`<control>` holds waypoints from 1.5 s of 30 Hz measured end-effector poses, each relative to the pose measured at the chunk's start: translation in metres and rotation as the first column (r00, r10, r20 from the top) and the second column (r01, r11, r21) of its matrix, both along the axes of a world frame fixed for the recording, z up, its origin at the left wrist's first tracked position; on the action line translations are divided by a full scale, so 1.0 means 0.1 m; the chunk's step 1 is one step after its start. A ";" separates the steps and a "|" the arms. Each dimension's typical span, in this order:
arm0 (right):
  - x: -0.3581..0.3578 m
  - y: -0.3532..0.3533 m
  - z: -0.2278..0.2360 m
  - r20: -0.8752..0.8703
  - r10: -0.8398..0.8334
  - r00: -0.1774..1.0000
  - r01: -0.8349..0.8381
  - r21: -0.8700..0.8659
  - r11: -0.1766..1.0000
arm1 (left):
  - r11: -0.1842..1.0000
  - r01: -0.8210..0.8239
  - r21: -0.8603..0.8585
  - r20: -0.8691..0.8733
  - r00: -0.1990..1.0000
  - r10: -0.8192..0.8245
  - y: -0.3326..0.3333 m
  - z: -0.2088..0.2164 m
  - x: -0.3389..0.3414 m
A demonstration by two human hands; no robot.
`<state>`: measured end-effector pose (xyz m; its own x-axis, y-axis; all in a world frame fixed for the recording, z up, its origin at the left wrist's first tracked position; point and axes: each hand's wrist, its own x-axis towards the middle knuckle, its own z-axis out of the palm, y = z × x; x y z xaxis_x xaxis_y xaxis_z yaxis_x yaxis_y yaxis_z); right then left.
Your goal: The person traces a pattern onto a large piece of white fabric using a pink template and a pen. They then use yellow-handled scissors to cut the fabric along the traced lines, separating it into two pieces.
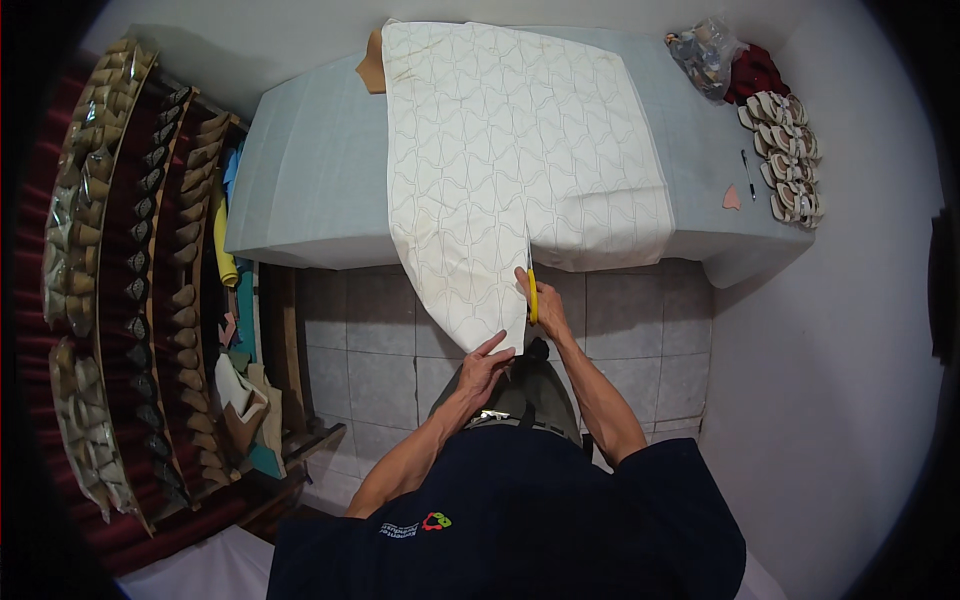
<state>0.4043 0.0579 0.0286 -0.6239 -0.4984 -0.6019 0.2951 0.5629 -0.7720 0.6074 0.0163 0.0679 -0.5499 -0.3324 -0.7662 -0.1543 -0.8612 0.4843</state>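
A large white sheet of leather-like material (520, 120), marked all over with repeated curved outlines, lies across the table and hangs over its front edge toward me. My right hand (549, 310) is closed around the yellow handles of a pair of scissors (533, 300). Their blades point away from me, at the top of a straight slit in the hanging part. To the left of that slit a strip of the sheet reaches down to my waist. My left hand (484, 368) grips this strip's lower end, fingers on top and thumb near the corner.
The table (310, 170) has a grey cover. At its right are several white sandals (785, 150), a plastic bag (706, 58), a pen (748, 174) and a pink piece (732, 198). A brown piece (373, 65) pokes out behind the sheet. Shelves of shoe parts (140, 240) stand left.
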 end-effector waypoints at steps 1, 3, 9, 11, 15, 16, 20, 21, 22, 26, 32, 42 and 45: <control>0.00 0.01 0.01 -0.020 0.007 1.000 -0.007 0.013 1.000 | 1.000 0.011 -0.001 0.001 1.000 -0.011 0.00 -0.01 0.01; 0.01 0.01 0.02 0.012 -0.008 1.000 0.008 0.017 1.000 | 1.000 0.024 0.000 0.000 1.000 -0.024 0.00 -0.01 0.03; 0.04 0.00 0.11 0.037 -0.046 0.998 0.046 0.011 0.999 | 1.000 -0.010 0.023 -0.007 1.000 0.010 0.01 0.03 0.04; 0.07 -0.02 0.01 -0.002 -0.058 0.998 0.058 0.002 0.998 | 1.000 -0.004 0.015 -0.008 1.000 0.004 -0.01 0.06 0.07; -0.05 -0.11 0.00 0.033 -0.040 0.999 0.041 -0.023 0.999 | 1.000 0.004 0.011 -0.015 1.000 -0.004 0.01 0.10 0.10; -0.09 -0.14 0.03 0.030 -0.031 0.999 0.031 -0.018 0.999 | 1.000 -0.002 0.014 -0.018 1.000 0.002 0.02 0.10 0.10; -0.13 -0.18 0.06 -0.044 -0.013 0.999 0.012 -0.026 1.000 | 1.000 -0.009 0.017 -0.008 1.000 0.009 0.04 0.09 0.10; -0.13 -0.19 0.08 -0.077 -0.013 0.997 0.010 -0.036 0.999 | 1.000 -0.008 0.017 -0.012 1.000 0.008 0.04 0.08 0.11; -0.13 -0.19 0.10 -0.032 -0.004 0.999 0.004 -0.019 1.000 | 1.000 -0.007 0.017 -0.016 1.000 0.008 0.05 0.07 0.11; -0.12 -0.17 0.16 0.024 -0.005 1.000 0.004 0.017 1.000 | 1.000 -0.006 0.012 -0.010 1.000 0.006 0.07 0.06 0.15; -0.25 -0.32 0.24 -0.046 -0.014 0.999 0.013 -0.022 1.000 | 1.000 -0.005 0.031 -0.008 1.000 0.005 0.11 0.12 0.19; -0.26 -0.36 0.04 -0.030 -0.008 1.000 0.007 -0.022 1.000 | 0.999 0.031 0.023 0.031 0.999 -0.032 0.12 0.22 0.18; -0.32 -0.45 0.03 -0.021 -0.037 0.999 0.035 -0.084 0.996 | 0.998 0.050 0.032 0.049 0.997 -0.051 0.12 0.25 0.20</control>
<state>0.3722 0.0130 0.0316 -0.6553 -0.5234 -0.5446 0.2964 0.4851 -0.8227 0.6271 0.0286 0.0931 -0.5267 -0.2811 -0.8022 -0.2212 -0.8659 0.4486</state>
